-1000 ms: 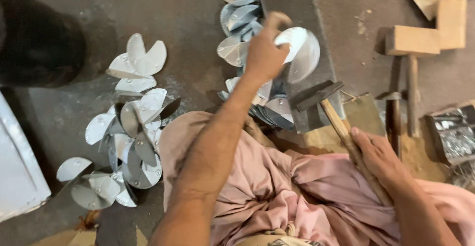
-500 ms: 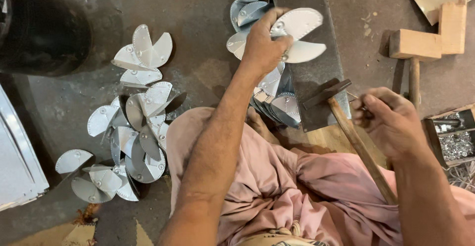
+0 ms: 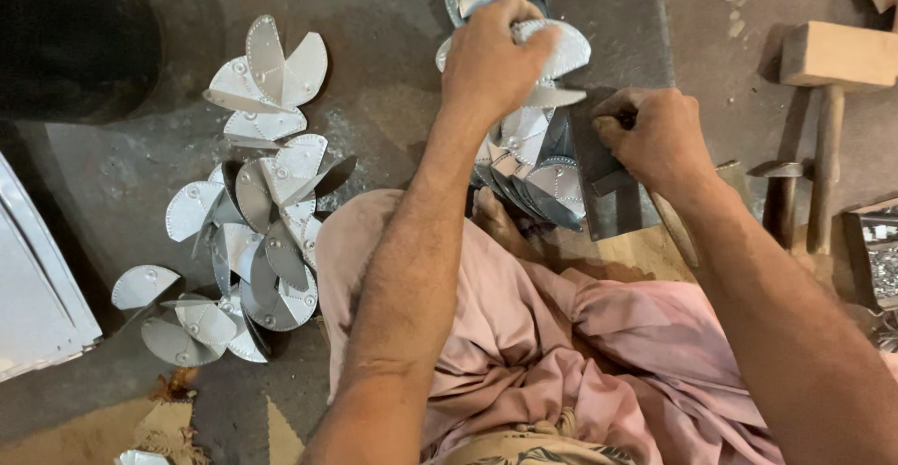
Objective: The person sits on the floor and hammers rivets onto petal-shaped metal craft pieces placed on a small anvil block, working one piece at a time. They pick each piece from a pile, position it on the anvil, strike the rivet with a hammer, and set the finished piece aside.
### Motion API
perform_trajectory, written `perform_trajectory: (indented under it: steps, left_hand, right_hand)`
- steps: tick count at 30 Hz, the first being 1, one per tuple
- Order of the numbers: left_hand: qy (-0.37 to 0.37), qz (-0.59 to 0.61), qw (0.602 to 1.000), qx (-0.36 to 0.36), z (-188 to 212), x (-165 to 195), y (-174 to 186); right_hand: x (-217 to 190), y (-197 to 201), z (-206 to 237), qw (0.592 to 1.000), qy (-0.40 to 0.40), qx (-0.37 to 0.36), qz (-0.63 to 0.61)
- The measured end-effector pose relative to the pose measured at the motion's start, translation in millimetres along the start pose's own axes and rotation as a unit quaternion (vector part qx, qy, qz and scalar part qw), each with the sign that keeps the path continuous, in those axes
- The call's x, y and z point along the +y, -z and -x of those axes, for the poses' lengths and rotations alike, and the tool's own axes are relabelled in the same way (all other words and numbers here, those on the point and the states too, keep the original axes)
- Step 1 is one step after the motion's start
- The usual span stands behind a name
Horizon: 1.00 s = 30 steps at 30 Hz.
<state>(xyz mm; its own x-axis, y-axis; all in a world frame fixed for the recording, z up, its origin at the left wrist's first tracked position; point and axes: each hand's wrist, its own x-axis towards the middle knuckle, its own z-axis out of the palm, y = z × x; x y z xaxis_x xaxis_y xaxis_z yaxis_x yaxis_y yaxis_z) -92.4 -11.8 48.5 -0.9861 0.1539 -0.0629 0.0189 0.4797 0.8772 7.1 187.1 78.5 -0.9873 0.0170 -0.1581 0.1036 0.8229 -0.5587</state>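
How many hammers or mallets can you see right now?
3: a wooden mallet at upper right, a metal-headed hammer lying beside its handle, and a hammer gripped in the right hand. Others may lie out of frame.

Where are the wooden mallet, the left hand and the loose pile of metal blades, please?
Wooden mallet (image 3: 835, 54), head view, on its block head.
Left hand (image 3: 491, 58), head view, on its back.
Blade pile (image 3: 245, 231), head view, on a middle blade.
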Motion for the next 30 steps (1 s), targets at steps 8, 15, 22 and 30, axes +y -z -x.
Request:
perform_trajectory:
  steps: [8, 15, 22, 30]
  left_hand:
    - [0.031, -0.037, 0.993, -0.107, 1.7, -4.8, -14.8]
    - [0.039, -0.064, 0.981, -0.18, 10.5, -11.1, -29.5]
    - [0.054, -0.074, 0.978, -0.19, 13.6, -3.6, -37.3]
    - [0.018, -0.109, 0.978, -0.177, 17.8, -2.2, -43.0]
  right_hand:
    - [7.2, 5.1, 3.2, 0.983, -0.061, -0.002, -0.174]
    - [35.1, 60.6, 81.3, 0.985, -0.171, -0.017, -0.018]
    - [47.6, 47.2, 159.7, 0.956, -0.238, -0.146, 0.089]
    - [54.4, 55.2, 164.1, 0.913, -0.285, -0.073, -0.283]
